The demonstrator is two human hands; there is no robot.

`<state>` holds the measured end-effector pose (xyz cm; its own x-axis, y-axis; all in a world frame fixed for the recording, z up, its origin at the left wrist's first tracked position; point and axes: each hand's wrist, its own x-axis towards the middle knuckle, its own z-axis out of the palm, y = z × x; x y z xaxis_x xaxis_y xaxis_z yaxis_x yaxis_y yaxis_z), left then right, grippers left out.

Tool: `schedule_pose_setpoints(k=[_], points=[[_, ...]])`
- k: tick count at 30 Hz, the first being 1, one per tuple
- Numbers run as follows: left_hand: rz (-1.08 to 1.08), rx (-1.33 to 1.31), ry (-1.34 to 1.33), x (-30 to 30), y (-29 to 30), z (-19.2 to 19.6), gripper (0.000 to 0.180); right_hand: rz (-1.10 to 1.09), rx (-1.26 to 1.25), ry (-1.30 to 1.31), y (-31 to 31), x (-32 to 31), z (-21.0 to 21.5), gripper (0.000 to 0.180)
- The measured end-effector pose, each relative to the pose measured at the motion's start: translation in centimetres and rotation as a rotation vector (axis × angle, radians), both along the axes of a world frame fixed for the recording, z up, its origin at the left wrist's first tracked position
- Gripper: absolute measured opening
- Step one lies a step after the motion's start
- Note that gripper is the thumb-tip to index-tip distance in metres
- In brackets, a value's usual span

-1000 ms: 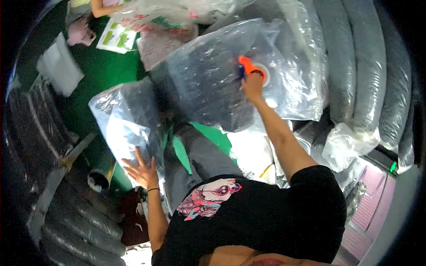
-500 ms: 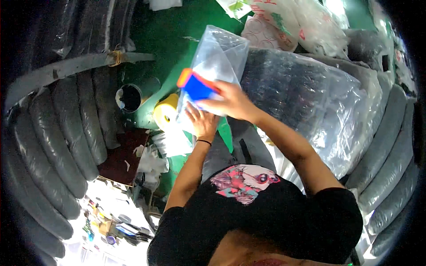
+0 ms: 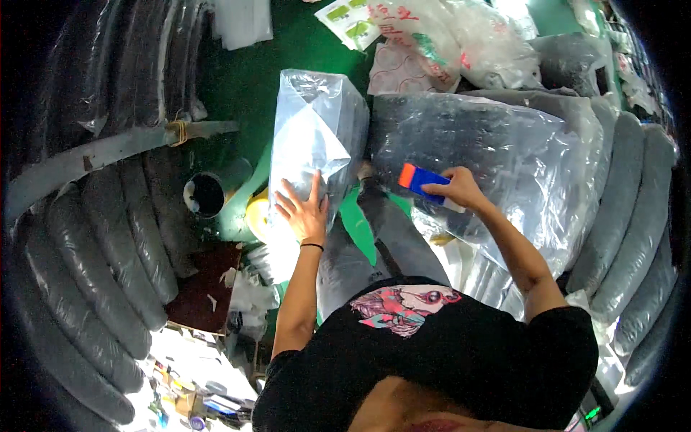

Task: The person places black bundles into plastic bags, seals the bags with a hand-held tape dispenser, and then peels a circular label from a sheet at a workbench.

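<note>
My left hand (image 3: 304, 210) lies flat, fingers spread, on the lower part of a clear plastic bag (image 3: 317, 133) that stands on the green floor. My right hand (image 3: 459, 189) grips a blue and orange tape dispenser (image 3: 421, 178) and holds it against a larger clear plastic bag (image 3: 504, 158) filled with dark material, just right of the first bag. A black band sits on my left wrist.
Grey foam rolls (image 3: 108, 237) are stacked along the left, and more of the rolls (image 3: 633, 216) along the right. A black cup (image 3: 206, 194) and a yellow tape roll (image 3: 258, 214) sit by the small bag. Printed bags (image 3: 432, 36) lie at the top.
The view has swung. My right hand carried the dispenser from the small bag's face over to the large bag on the right. My left hand stays on the small bag.
</note>
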<state>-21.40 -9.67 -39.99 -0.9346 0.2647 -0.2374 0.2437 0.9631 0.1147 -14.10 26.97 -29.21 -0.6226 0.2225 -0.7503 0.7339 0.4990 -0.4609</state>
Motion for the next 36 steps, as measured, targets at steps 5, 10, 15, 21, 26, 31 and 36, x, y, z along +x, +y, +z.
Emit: schedule_pose_setpoints(k=[5,10,15,21,26,31,36], points=[[-0.205,0.013,-0.061,4.7,1.9,-2.6,0.073,0.161,-0.608,0.706,-15.0,-12.5,6.1,0.059],[0.167,0.261,0.272,4.9,2.0,-1.7,0.118,0.353,-0.025,0.722,-14.4,-10.2,-5.0,0.069],[-0.053,0.727,-0.35,-2.7,3.4,2.8,0.13,0.344,0.038,0.341,-13.1,-10.0,-2.2,0.065],[-0.283,0.369,-0.216,-4.1,3.5,2.2,0.127,0.423,-0.011,0.201,-6.0,-6.2,-1.9,0.088],[-0.286,0.266,-0.168,-3.3,3.1,1.8,0.134,0.323,0.166,-0.067,0.6,-1.1,-8.3,0.075],[0.435,0.985,-0.674,-2.7,4.5,-8.7,0.141,-0.777,0.056,-0.384,-2.9,3.9,-22.0,0.053],[0.285,0.641,-0.647,1.3,8.4,-2.4,0.134,-1.061,0.448,-0.313,-8.0,0.0,-20.7,0.063]])
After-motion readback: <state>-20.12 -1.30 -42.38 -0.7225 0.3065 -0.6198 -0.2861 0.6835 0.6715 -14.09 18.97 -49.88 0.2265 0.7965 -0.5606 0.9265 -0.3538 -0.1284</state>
